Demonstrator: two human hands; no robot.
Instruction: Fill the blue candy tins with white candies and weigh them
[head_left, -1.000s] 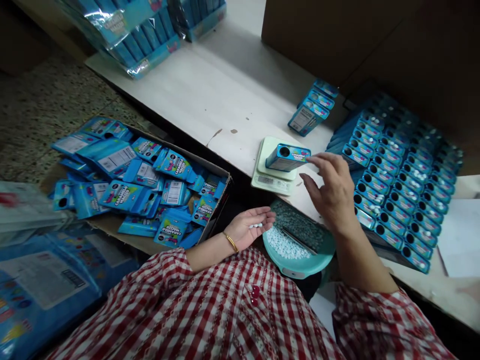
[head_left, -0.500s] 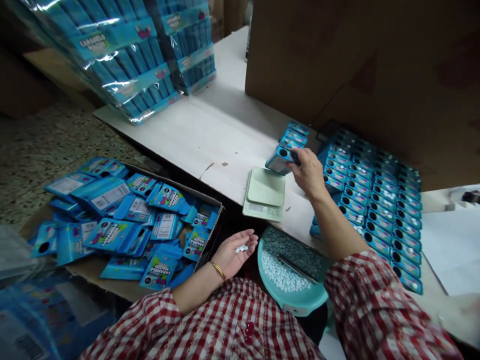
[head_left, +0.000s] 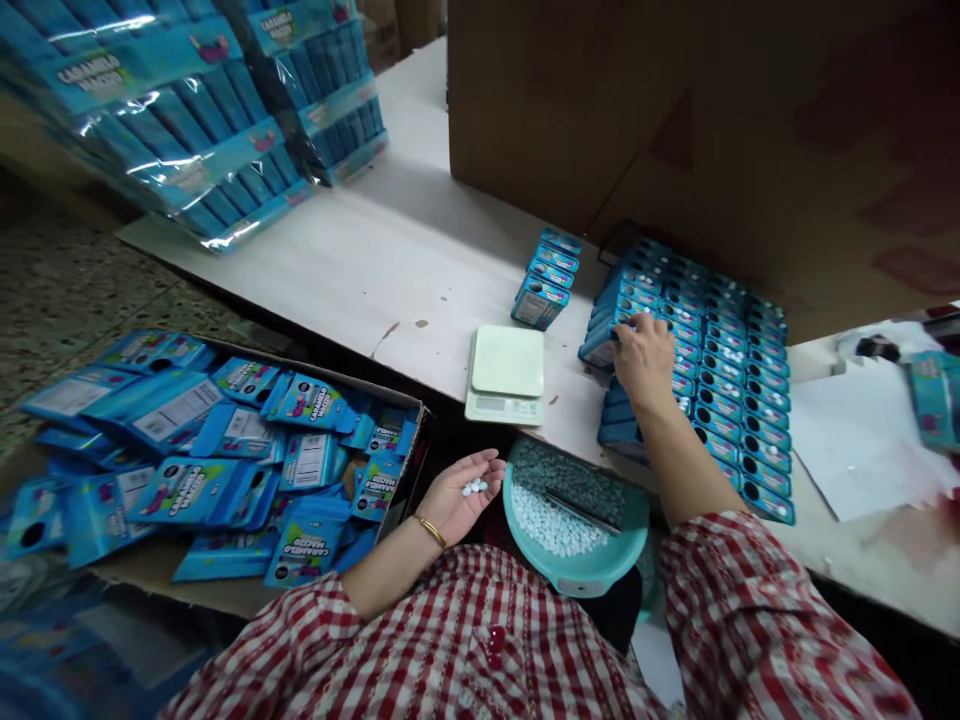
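Observation:
My left hand (head_left: 454,505) is cupped palm up, with several small white candies (head_left: 475,487) lying in it. Just to its right sits a turquoise tub (head_left: 577,580) of the same candies, with a dark flat bar lying across it. My right hand (head_left: 646,362) reaches to the near left corner of a block of upright blue candy boxes (head_left: 739,420). Its fingers are closed on the top of one candy box (head_left: 600,352); the fingertips are partly hidden. A pale green scale (head_left: 508,362) stands between the hands, farther back, with nothing on its plate.
Behind the scale a short row of blue boxes (head_left: 541,300) stands on the white table (head_left: 405,260). An open carton (head_left: 416,420) of flattish blue boxes is at left. Plastic-wrapped display packs (head_left: 187,130) stand at back left, and a large cardboard box (head_left: 600,110) at the back.
My right hand has let go of the box at the short row behind the scale and moved right to the large block. My left hand still holds the candies. The camera view has shifted right.

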